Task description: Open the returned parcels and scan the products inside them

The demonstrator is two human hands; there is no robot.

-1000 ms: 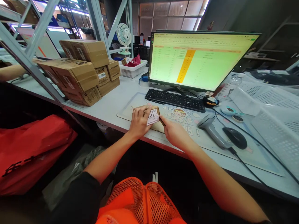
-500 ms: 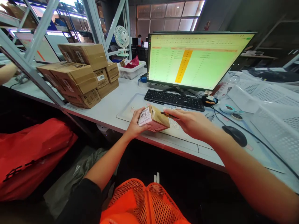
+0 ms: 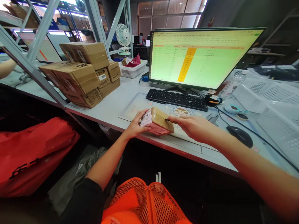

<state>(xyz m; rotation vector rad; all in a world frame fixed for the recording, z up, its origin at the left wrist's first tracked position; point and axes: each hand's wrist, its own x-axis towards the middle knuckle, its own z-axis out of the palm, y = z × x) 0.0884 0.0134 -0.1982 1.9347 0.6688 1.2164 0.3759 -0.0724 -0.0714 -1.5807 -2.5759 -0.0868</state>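
My left hand point(image 3: 135, 126) grips one end of a small brown cardboard box point(image 3: 161, 119), fingers on top and thumb on the near side. White labels cover that end and the near side. The box is held tilted at the desk's front edge. In my right hand point(image 3: 196, 127) is a slim dark box cutter point(image 3: 170, 120), mostly hidden by the fingers. Its tip touches the top of the box along the taped seam, near the right end.
Behind the box are a keyboard point(image 3: 176, 99) and a monitor point(image 3: 205, 59). A mouse point(image 3: 239, 136) and white baskets point(image 3: 275, 118) are on the right. Stacked cartons point(image 3: 81, 76) stand at left beside a metal frame point(image 3: 35, 68); another person's arm point(image 3: 7, 68) shows beyond.
The cutter has moved rightward along the top seam, from near the labelled end towards the other end. My left hand keeps its hold, and the box's top has turned more into view.
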